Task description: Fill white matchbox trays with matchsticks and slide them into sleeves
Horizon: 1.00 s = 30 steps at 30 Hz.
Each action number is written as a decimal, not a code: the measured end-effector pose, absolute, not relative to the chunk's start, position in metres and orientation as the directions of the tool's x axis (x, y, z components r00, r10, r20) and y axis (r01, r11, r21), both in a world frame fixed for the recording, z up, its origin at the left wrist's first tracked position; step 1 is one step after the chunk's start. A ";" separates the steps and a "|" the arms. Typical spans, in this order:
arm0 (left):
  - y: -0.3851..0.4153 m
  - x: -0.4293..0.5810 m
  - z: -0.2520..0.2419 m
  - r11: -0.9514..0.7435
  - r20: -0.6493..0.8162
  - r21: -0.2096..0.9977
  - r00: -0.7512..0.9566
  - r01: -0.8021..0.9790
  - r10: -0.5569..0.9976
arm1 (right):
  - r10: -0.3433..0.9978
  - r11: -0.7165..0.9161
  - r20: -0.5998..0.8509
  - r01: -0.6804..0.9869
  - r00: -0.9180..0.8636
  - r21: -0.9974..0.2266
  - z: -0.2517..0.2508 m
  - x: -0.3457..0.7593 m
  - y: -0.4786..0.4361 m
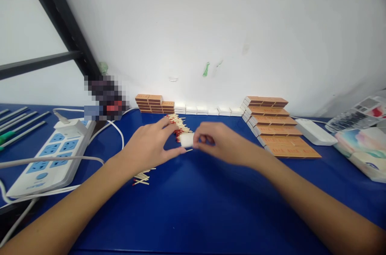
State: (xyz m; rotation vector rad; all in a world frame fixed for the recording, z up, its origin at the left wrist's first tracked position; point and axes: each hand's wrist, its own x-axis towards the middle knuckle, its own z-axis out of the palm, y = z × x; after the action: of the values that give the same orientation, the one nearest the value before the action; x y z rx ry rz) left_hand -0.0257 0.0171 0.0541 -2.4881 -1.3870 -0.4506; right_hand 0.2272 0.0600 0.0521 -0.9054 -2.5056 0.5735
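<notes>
A small white matchbox tray [187, 140] lies on the blue table between my hands. My left hand [150, 142] is open, its thumb and index finger spread, just left of the tray. Behind its fingers a pile of red-tipped matches [178, 123] reaches to the tray's left end. My right hand [218, 141] is closed, its curled fingertips at the tray's right end; whether they pinch the tray or something small is hidden. One loose match [189, 150] lies in front of the tray. A smaller group of matches [143, 176] lies below my left wrist.
Stepped stacks of brown matchboxes [276, 130] stand at right, with a smaller stack [152, 104] at back left. White trays [202, 110] line the wall between them. A power strip [51, 158] with cables is at left; a white device [315, 131] and tissue pack [364, 150] at right.
</notes>
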 end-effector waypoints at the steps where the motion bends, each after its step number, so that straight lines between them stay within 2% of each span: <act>1: 0.014 -0.023 0.056 -0.533 0.296 -0.039 0.519 0.845 0.802 | 0.655 0.699 0.209 0.477 -0.726 -0.533 0.048 0.226 0.046; 3: 0.007 -0.017 0.059 -0.559 0.134 -0.002 0.554 0.829 0.822 | 0.629 0.701 0.154 0.471 -0.762 -0.536 0.041 0.222 0.026; 5: 0.000 -0.014 0.060 -0.567 0.040 0.020 0.566 0.823 0.823 | 0.628 0.693 0.125 0.480 -0.768 -0.538 0.036 0.219 0.020; 8: -0.005 -0.017 0.057 -0.549 0.004 0.082 0.551 0.832 0.835 | 0.625 0.649 0.110 0.436 -0.773 -0.623 0.031 0.217 0.029; 11: -0.006 -0.028 0.052 -0.514 0.009 0.119 0.516 0.850 0.856 | 0.653 0.624 0.181 0.388 -0.735 -0.679 0.025 0.219 0.045; 14: -0.005 -0.035 0.050 -0.482 0.036 0.103 0.481 0.870 0.876 | 0.670 0.683 0.253 0.445 -0.698 -0.579 0.015 0.222 0.058; 16: -0.005 -0.036 0.050 -0.492 0.044 0.108 0.490 0.864 0.871 | 0.668 0.702 0.247 0.484 -0.702 -0.522 0.007 0.223 0.063; 22: -0.006 -0.033 0.050 -0.510 0.008 0.198 0.519 0.837 0.855 | 0.694 0.694 0.212 0.562 -0.688 -0.450 -0.002 0.219 0.063; 30: -0.003 -0.035 0.044 -0.534 0.029 0.195 0.539 0.823 0.842 | 0.698 0.715 0.248 0.629 -0.672 -0.306 0.006 0.221 0.055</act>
State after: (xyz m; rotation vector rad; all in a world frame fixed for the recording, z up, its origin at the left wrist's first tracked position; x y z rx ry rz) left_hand -0.0345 -0.0034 0.0444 -2.8920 -1.5763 -0.1977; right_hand 0.2209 0.0550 0.0060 -1.0329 -2.5751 0.2778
